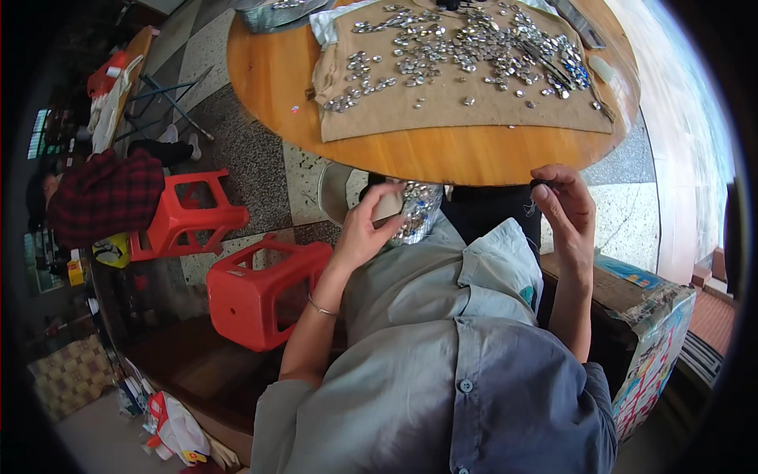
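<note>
My left hand is raised below the table's near edge, thumb and fingers apart in a curve, with nothing plainly held. Right beside its fingertips is a clear bag filled with shiny silver and bluish pieces, resting by my lap. My right hand is up at the right, thumb and forefinger pinched on a small dark piece too small to name. Many shiny silver gem-like pieces lie scattered over a brown cloth on the round wooden table ahead of both hands.
Long dark tweezer-like tools lie among the pieces. A metal basin stands at the far left of the table. Red plastic stools are to my left, near a person in a plaid garment. A cardboard box stands on my right.
</note>
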The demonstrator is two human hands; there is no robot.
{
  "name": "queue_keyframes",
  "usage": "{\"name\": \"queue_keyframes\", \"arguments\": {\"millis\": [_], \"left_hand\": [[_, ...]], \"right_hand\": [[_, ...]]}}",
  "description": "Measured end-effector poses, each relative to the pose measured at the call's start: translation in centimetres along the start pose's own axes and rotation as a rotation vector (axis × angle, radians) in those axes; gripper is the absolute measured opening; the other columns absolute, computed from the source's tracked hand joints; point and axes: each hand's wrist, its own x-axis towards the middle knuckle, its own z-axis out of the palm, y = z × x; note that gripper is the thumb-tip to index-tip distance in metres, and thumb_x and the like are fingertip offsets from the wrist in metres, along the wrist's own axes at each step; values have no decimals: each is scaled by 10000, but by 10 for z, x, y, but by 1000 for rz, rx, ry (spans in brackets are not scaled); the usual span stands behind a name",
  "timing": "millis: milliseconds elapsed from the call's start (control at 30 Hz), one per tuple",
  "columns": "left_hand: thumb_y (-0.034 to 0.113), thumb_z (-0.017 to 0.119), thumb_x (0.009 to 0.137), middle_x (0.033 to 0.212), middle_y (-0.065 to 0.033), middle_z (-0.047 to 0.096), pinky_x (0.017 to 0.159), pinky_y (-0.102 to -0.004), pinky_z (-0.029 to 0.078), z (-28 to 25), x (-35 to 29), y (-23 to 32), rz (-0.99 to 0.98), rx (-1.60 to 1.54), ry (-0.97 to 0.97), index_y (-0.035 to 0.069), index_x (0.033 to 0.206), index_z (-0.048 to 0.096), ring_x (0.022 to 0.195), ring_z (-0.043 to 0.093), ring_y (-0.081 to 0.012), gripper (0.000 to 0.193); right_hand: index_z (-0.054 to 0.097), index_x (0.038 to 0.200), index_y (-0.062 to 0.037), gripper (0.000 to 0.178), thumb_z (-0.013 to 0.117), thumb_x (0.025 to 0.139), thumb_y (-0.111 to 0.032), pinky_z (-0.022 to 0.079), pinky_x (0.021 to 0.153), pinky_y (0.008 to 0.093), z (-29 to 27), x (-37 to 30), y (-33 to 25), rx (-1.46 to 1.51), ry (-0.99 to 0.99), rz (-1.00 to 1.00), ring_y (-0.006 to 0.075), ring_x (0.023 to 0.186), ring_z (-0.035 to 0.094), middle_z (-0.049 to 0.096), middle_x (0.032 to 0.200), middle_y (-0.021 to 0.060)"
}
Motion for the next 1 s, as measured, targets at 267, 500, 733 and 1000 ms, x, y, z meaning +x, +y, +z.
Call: {"name": "queue_keyframes", "arguments": {"millis": [267, 500, 733, 1000], "left_hand": [[-1, 600, 792, 913, 6, 568, 669, -163, 417, -44, -52, 47, -212, -261, 302, 9, 1017, 583, 750, 500, -29, 226], [-14, 589, 784, 879, 14, 579, 632, -160, 390, -77, -61, 109, -65, -285, 423, 14, 967, 603, 726, 499, -31, 186], [-34, 559, 756, 869, 6, 589, 621, -164, 384, -84, -40, 138, 113, -212, 267, 7, 955, 601, 702, 496, -28, 207], [-22, 562, 753, 875, -12, 592, 601, -156, 382, -82, -20, 129, 110, -393, 459, 7, 932, 591, 693, 500, -26, 184]], "right_hand": [[542, 982, -17, 136, 537, 849, 9, 372, 790, 198, 14, 3, 11, 60, -190, -68, 73, 896, 472, 514, 1070, 41], [523, 976, -22, 137, 547, 841, -23, 370, 809, 250, 54, 24, -14, -200, -432, -397, 108, 889, 458, 468, 1069, 53], [478, 945, -23, 137, 537, 858, -111, 401, 695, 247, 95, 57, -16, 8, -779, -167, 140, 780, 494, 486, 860, 54], [406, 856, -41, 172, 545, 835, -138, 242, 423, 206, 71, 1, -35, 475, -706, -69, 65, 507, 359, 418, 626, 16]]}}
